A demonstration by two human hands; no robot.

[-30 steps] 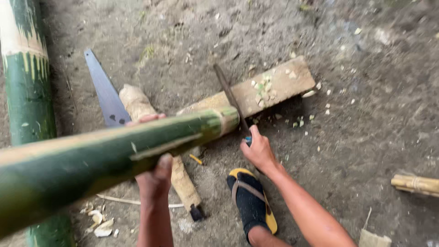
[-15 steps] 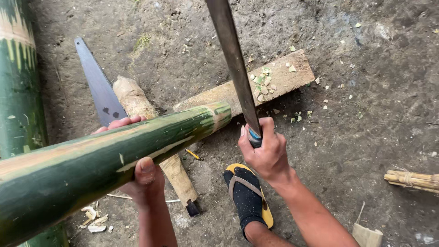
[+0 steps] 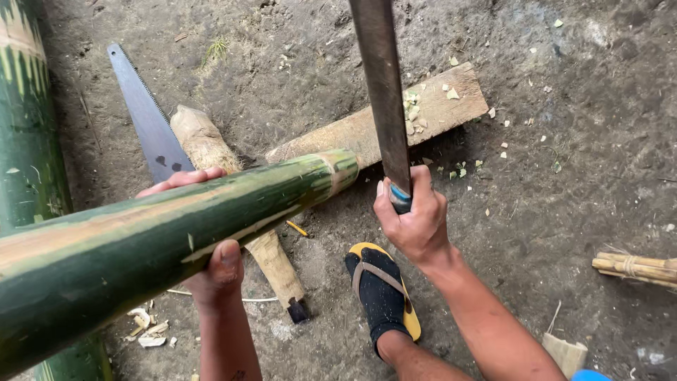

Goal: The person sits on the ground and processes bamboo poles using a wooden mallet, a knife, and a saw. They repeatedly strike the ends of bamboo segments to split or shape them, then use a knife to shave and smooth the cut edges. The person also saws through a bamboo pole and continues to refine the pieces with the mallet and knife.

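Observation:
My left hand wraps around a thick green bamboo pole from below, with the thumb on its near side and the fingers over the top. The pole slants from the lower left, and its cut end rests on a wooden plank lying on the dirt. My right hand grips the handle of a long machete, whose blade points up and away, past the top of the view. The blade hangs just right of the pole's end.
A hand saw and a wooden mallet lie on the ground behind the pole. Another green bamboo trunk runs along the left edge. My sandalled foot is near the middle. A bamboo bundle lies at the right.
My right hand has lifted the machete from the plank, and the blade now stands upright, closer to the camera. The bamboo pole has shifted slightly in my left hand.

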